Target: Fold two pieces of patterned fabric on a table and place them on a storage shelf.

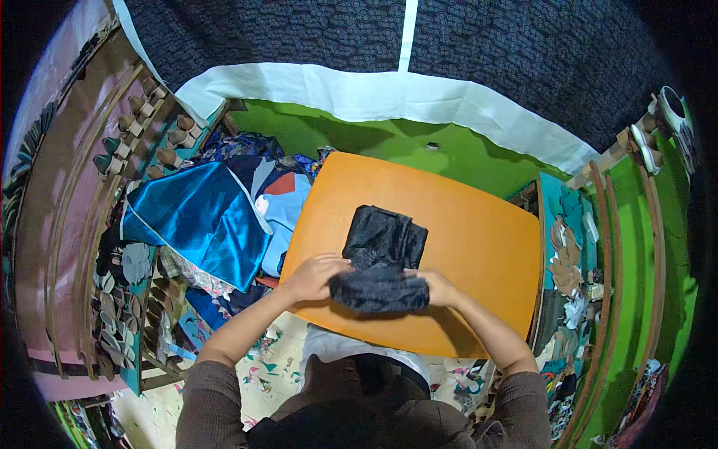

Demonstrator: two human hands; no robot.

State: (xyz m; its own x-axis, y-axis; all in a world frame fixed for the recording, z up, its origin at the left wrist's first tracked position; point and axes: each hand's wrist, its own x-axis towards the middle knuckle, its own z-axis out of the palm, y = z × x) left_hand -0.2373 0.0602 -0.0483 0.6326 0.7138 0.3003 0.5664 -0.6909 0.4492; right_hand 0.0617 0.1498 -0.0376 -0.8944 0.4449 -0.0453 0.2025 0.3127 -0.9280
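A black cloth (pixel 386 238), folded into a narrow, slightly shiny panel, lies on the orange tabletop (pixel 479 224). Its near end is doubled over into a thick, rounded fold in front of me. My left hand (pixel 320 277) grips the left side of that fold, its fingers slightly blurred. At the fold's right side, my right hand (pixel 434 287) is closed on the cloth with the fingers along its upper edge. Parts of both hands' fingertips are hidden by the fabric.
Left of the table, a shiny blue cloth (pixel 198 217) lies over a heap of fabrics. Shoe racks (pixel 116 157) with shoes and shoe forms line the left wall. On the right, a teal shelf (pixel 553 198) holds cut pieces. Scraps litter the floor (pixel 277 367).
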